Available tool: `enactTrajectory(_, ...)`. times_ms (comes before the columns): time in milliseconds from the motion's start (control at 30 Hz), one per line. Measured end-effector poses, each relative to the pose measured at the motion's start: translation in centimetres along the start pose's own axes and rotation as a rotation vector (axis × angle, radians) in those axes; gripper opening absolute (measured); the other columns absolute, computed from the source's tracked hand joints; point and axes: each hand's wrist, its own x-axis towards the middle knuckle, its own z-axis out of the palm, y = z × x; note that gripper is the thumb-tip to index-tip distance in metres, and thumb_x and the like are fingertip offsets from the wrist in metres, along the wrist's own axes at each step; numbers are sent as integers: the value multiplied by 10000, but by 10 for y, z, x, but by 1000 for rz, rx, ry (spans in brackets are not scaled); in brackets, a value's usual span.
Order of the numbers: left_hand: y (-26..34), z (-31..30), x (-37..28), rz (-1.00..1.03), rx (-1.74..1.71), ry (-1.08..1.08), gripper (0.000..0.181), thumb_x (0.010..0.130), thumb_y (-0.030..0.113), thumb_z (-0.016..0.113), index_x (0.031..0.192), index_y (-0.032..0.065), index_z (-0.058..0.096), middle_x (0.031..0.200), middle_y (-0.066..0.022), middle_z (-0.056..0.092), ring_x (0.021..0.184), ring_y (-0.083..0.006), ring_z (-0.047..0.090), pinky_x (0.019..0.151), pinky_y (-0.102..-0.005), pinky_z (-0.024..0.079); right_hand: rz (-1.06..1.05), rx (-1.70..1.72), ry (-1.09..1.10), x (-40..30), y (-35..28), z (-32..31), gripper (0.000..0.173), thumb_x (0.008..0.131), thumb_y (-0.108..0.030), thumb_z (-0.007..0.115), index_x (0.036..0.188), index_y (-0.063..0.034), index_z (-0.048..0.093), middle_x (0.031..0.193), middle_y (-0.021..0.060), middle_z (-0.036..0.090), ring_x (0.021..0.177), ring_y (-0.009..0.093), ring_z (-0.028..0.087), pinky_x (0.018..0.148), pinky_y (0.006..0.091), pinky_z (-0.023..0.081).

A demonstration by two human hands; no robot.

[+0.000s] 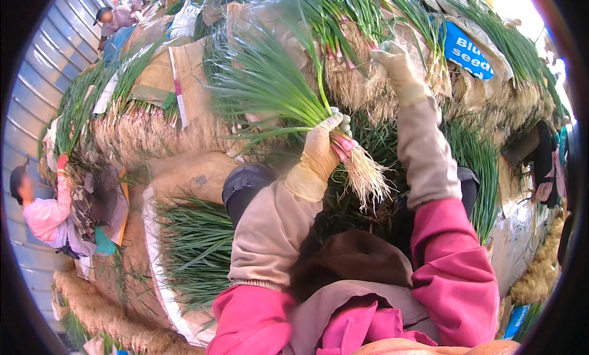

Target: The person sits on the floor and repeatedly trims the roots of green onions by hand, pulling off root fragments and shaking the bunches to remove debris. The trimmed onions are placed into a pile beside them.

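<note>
A bunch of spring onions (294, 97) is held in my gloved left hand (324, 136), just below its pink bases. Its green leaves fan out to the upper left, while the pale roots (368, 175) hang towards the lower right. Stretched forward, my gloved right hand (393, 63) has its fingers bent beside the pink bases of more spring onions (343, 63) in the heap ahead. Whether those fingers grip a stem is too unclear to tell. Between my knees lies a dark pile of loose leaves and trimmings (377, 139).
Left of my knee, spring onion leaves (198, 244) lie on a white-edged sack (152, 231). More rooty bunches (138, 123) line the heap under brown sacking (191, 65). A person in pink (46, 219) works at the left; another (117, 21) is farther back. A blue printed sack (467, 51) lies ahead right.
</note>
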Motion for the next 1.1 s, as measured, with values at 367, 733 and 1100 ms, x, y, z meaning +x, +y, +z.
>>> enactTrajectory(367, -2, 3, 27, -81, 133, -32, 166, 820, 102, 500, 963, 30, 542, 672, -99, 540, 461, -204, 547, 325, -280, 399, 135, 494, -389, -135, 4, 8, 176, 759, -47, 637, 894, -39, 525, 739, -9, 564, 642, 63, 520, 579, 198, 433)
enactTrajectory(733, -10, 14, 8, -23, 398, 181, 161, 770, 121, 526, 687, -15, 546, 551, -120, 538, 368, -177, 519, 261, -246, 344, -133, -665, -394, -112, -41, 33, 465, 796, -441, 523, 916, 4, 584, 722, 192, 590, 669, 286, 586, 624, 384, 449)
enactTrajectory(1100, -13, 10, 27, 93, 277, 274, 66, 729, 14, 571, 677, 1, 533, 530, -131, 538, 365, -226, 518, 309, -297, 410, -138, 300, -219, -76, 62, 62, 279, 854, -281, 479, 827, -17, 565, 651, 115, 576, 538, 257, 544, 504, 344, 445)
